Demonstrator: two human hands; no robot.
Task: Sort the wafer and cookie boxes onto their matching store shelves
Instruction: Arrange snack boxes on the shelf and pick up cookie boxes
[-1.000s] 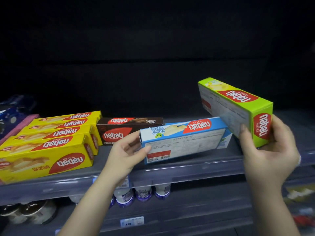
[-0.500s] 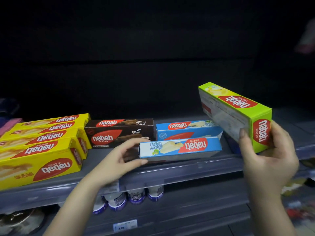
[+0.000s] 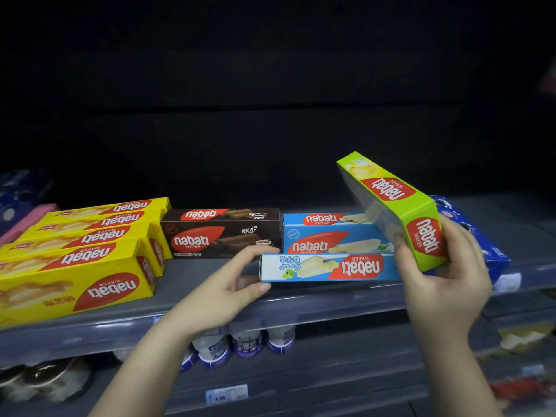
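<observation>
A green wafer box point(image 3: 397, 206) is held tilted above the right part of the grey shelf point(image 3: 316, 299) by the right hand point(image 3: 445, 278), whose thumb and fingers are curled round the box's near end. The far end of this box is raised toward the dark back of the shelf. A blue wafer box point(image 3: 328, 267) lies flat at the front edge of the shelf with its print upside down; its left end is touched by the left hand point(image 3: 228, 290), the thumb set against the lower corner and the fingers spread loosely over the top corner, so that a firm grip cannot be made out. Just behind it a second blue wafer box point(image 3: 328, 236) is stood facing forward. To the left of that, a brown wafer box point(image 3: 222, 233) is placed, and further left a row of yellow wafer boxes point(image 3: 78, 260) is laid side by side. A dark blue cookie box point(image 3: 481, 245) is seen at the right, partly hidden by the right hand. On the lower shelf, small white bottles point(image 3: 243, 344) and a price tag point(image 3: 225, 394) are visible.
</observation>
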